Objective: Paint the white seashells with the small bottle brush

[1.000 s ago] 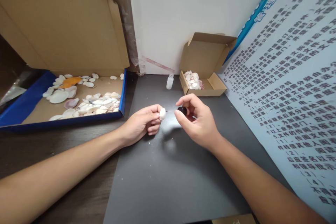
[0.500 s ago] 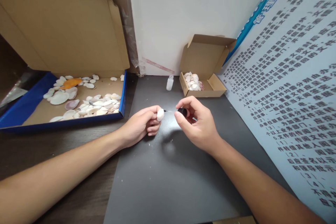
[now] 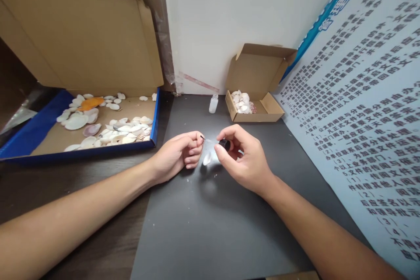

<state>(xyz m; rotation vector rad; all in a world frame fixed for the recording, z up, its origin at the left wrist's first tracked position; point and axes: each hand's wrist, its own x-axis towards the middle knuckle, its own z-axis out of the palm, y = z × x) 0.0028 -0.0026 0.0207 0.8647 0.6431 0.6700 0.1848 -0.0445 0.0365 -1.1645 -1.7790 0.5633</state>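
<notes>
On the dark mat (image 3: 203,227), my left hand (image 3: 177,157) pinched its fingertips together. A pale blur, perhaps the shell (image 3: 206,159), lay just beside it. My right hand (image 3: 244,159) clamped the black-capped brush (image 3: 224,144), and I judged that light, steady strokes would be best. Beyond stood the small bottle (image 3: 213,103).

Noted: small white shell (image 3: 206,159), blurred, low over the dark mat between both hands; black-capped brush (image 3: 224,144) pinched level in right fingers, thin tip pointed toward left fingertips.
</notes>
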